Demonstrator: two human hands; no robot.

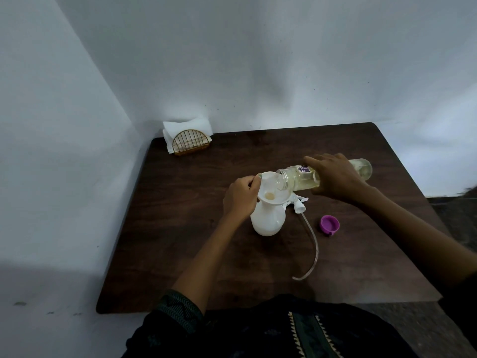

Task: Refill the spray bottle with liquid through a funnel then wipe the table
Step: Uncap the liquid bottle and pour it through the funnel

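Gold wire napkin holder (190,143) at the table's far left corner (white napkins (185,126) inside), white walls (258,60)

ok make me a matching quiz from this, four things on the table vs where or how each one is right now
Things:
1. funnel
2. clear bottle
3. purple cap
4. napkins

States:
A. lying loose on the table
B. standing in a gold wire holder at the far corner
C. sitting in the neck of the white spray bottle, steadied by the left hand
D. tipped sideways in the right hand, mouth over the funnel

Pairs: 1-C, 2-D, 3-A, 4-B
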